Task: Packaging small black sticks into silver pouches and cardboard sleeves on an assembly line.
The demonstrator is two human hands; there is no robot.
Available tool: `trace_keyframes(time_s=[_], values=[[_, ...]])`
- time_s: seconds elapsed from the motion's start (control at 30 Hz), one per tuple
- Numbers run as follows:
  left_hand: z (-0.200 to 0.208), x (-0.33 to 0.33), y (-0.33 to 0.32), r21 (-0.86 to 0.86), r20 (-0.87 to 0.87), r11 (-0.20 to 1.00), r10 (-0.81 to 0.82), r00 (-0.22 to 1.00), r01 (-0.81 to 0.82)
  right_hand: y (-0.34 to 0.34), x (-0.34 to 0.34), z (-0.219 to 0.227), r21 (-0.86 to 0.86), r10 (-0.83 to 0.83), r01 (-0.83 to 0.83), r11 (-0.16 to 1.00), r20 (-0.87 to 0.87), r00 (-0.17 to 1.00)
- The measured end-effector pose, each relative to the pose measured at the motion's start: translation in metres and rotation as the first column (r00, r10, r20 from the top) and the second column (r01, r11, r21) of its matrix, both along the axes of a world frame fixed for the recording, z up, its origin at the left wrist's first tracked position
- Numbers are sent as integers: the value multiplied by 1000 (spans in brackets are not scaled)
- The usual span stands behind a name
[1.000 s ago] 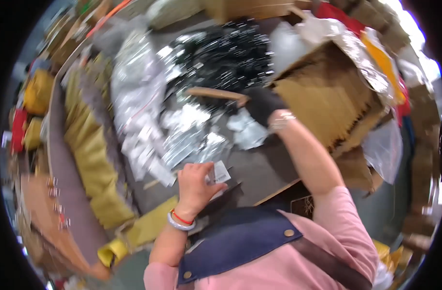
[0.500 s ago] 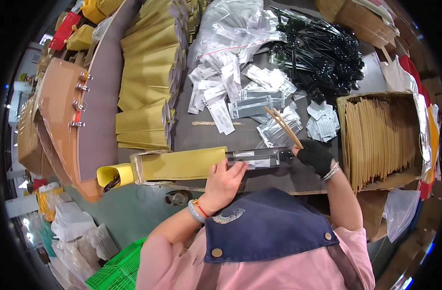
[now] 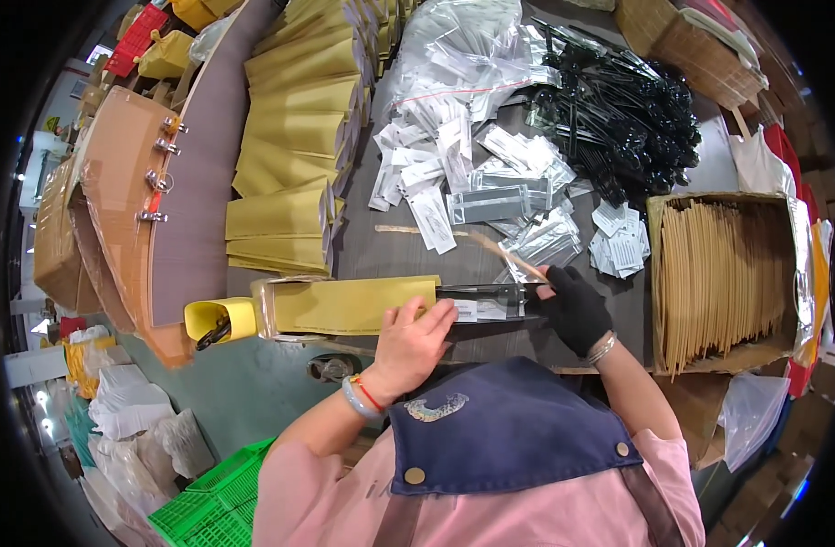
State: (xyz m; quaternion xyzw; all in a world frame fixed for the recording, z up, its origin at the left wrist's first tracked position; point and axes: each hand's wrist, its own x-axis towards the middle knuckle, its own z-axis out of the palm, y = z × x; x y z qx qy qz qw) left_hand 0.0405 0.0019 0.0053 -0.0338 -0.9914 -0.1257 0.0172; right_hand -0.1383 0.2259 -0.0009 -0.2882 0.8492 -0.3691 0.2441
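My left hand (image 3: 410,346) lies palm down, fingers apart, on the right end of a long yellow paper sleeve (image 3: 353,305). Its fingertips touch white packets (image 3: 477,310) beside the sleeve's mouth. Black plastic pieces (image 3: 504,291) lie at that mouth, partly under my right hand; their exact kind is hidden. My right hand (image 3: 577,310), in a black fingerless glove, is closed on thin wooden chopsticks (image 3: 518,262), blurred by motion and slanting up to the left. Just beyond lie clear flat packets (image 3: 490,203) and a pile of white packets (image 3: 431,219).
Folded yellow sleeves (image 3: 280,219) stand in a row at left. Black plastic cutlery (image 3: 618,118) is heaped at the back right, near small white cards (image 3: 620,242). A carton (image 3: 659,283) of upright tan strips stands at right. A green crate (image 3: 221,492) sits below left.
My right hand has moved slightly left and nearer to me, with the chopsticks dipping lower. Black pieces now show more at the sleeve's mouth. My left hand stays on the sleeve.
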Motion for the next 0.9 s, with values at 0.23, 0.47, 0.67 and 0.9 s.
trace_keyframes(time_s=[0.23,0.47,0.67,0.9], values=[[6,-15,-31,217,14,972,84,996,-85,7,-1,-19,203,443,-398,895,-518,731],[1,-46,-2,278,-15,959,63,998,-56,-38,23,-20,-183,259,-347,920,-380,888],[0,-56,9,148,-13,989,-1,1000,3,-13,8,-20,-164,137,-160,973,-139,981],[-8,-65,16,164,9,986,27,1000,-28,-27,18,-25,-165,-38,71,984,195,980]])
